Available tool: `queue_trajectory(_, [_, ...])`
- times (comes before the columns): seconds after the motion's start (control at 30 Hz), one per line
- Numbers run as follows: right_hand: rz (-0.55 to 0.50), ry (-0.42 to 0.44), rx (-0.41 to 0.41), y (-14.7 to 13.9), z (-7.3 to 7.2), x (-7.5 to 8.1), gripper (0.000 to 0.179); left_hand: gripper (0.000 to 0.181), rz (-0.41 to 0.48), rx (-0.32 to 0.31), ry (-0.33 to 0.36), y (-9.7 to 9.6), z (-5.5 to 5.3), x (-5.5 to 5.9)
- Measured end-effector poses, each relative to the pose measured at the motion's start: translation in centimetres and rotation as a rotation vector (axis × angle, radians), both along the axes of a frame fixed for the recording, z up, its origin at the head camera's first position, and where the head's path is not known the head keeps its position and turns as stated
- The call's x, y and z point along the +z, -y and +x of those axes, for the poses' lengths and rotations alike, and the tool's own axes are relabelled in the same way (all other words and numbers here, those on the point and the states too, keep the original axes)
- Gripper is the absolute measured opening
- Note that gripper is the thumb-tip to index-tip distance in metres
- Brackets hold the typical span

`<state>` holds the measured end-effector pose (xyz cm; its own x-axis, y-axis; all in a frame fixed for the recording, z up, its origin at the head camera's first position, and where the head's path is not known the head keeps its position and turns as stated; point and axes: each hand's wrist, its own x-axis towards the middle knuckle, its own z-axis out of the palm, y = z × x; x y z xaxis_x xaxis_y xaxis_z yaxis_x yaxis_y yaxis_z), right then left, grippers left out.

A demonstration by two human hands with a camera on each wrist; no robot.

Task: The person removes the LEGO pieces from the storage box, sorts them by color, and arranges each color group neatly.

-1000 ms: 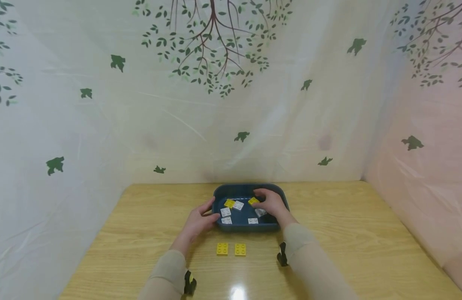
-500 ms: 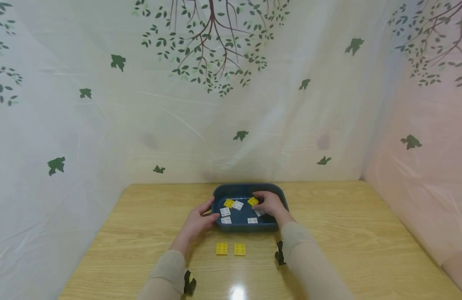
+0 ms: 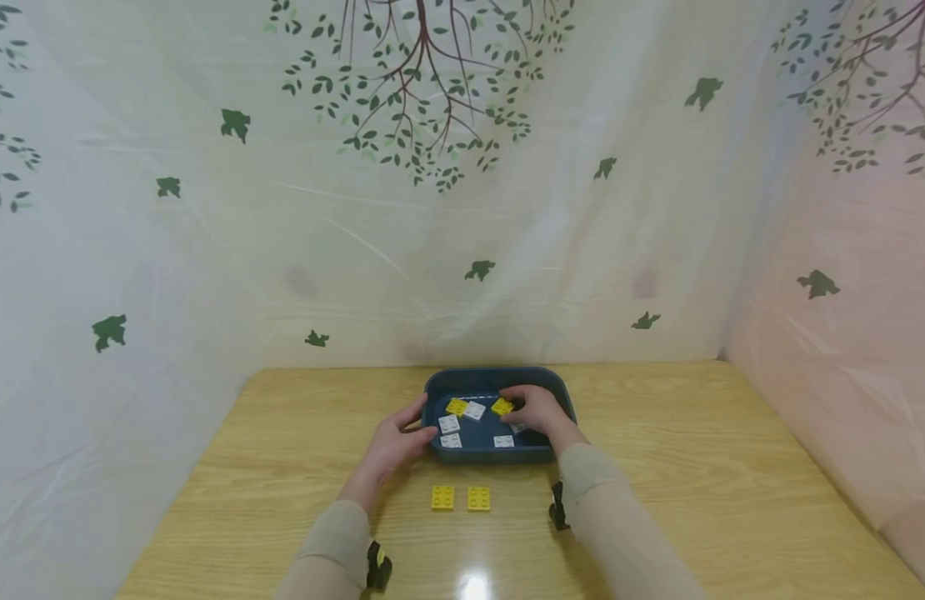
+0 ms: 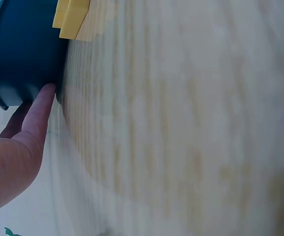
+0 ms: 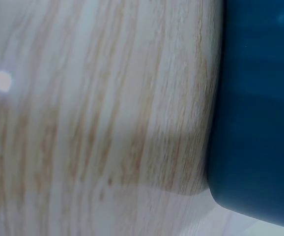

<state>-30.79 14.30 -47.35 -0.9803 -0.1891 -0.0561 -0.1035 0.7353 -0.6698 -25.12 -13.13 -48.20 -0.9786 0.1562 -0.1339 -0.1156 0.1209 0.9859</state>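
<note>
A dark blue tray (image 3: pixel 500 380) stands mid-table and holds several small white plates (image 3: pixel 449 423) and a yellow brick (image 3: pixel 457 406). My right hand (image 3: pixel 536 410) reaches into the tray, and its fingertips pinch a second yellow brick (image 3: pixel 502 407). My left hand (image 3: pixel 392 442) rests against the tray's left wall, thumb up by the rim. In the left wrist view its straight fingers (image 4: pixel 40 110) touch the outside of the tray (image 4: pixel 21 54). The right wrist view shows only the tray's wall (image 5: pixel 260 123) and the tabletop; the hand is hidden there.
Two yellow bricks (image 3: pixel 442 497) (image 3: pixel 478 498) lie side by side on the wooden table (image 3: pixel 695 467) just in front of the tray, also seen as yellow bricks (image 4: pixel 72 17) from the left wrist. Patterned sheets wall in the table at the back and both sides.
My right hand has edged slightly left inside the tray with the yellow brick at its fingertips. The left hand and the tray have stayed put.
</note>
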Motion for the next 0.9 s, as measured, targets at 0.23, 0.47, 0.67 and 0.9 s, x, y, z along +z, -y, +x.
queue_trajectory(0.23, [0.035, -0.041, 0.059, 0.2, 0.8, 0.3, 0.042, 0.065, 0.013, 0.008, 0.008, 0.1, 0.6, 0.1])
queue_trajectory(0.47, [0.072, -0.022, 0.019, 0.5, 1.0, -0.1, 0.036, 0.065, 0.025, 0.006, 0.021, 0.1, 1.1, 0.3])
queue_trajectory(0.67, [0.092, -0.035, 0.012, 0.6, 1.6, 0.2, 0.034, 0.067, 0.045, -0.006, 0.012, 0.1, 1.7, 0.5])
queue_trajectory(0.9, [0.085, -0.045, 0.009, 0.6, 2.1, 0.3, 0.034, 0.067, 0.030, -0.014, 0.002, 0.1, 2.1, 0.6])
